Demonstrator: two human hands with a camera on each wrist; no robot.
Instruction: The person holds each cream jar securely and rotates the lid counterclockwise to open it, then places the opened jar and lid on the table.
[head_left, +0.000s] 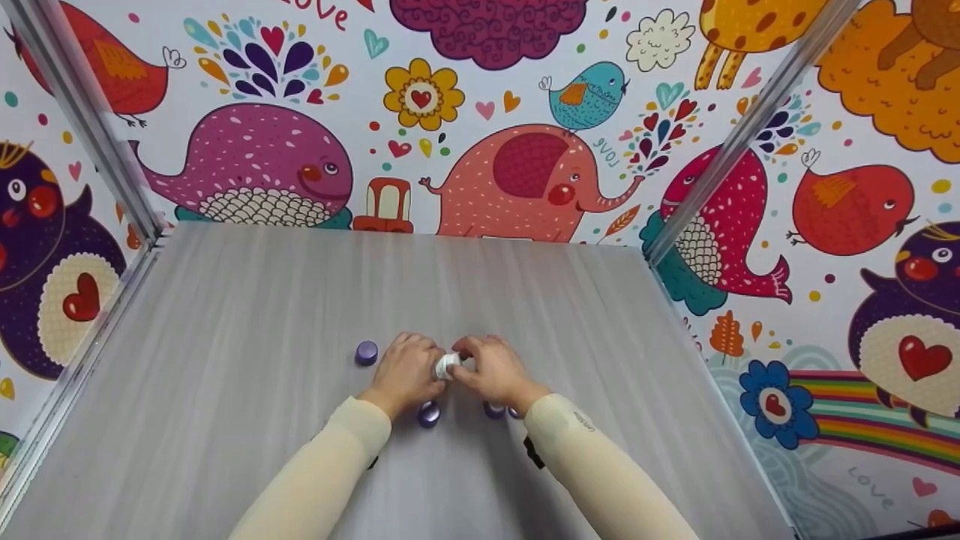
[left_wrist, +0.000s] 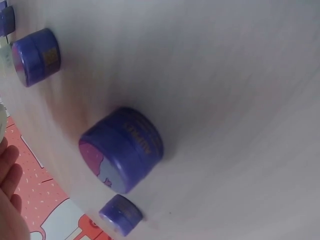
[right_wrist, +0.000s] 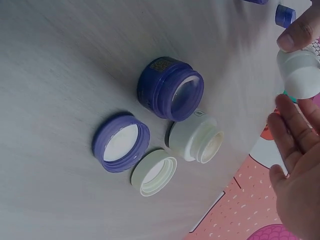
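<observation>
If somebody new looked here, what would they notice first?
Probably the bright cartoon wall, with its coral elephant and purple whale behind the table. Next, the small white jar between the left hand and right hand. Then the purple jar on the table, with a loose purple lid nearby.

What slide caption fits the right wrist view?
Fingers at a white container, with an uncapped purple jar, an uncapped white jar, an upturned purple lid and upturned white lid on the table.

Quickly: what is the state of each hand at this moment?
Left hand: closed, holding the small white jar.
Right hand: closed, holding the same jar.
</observation>
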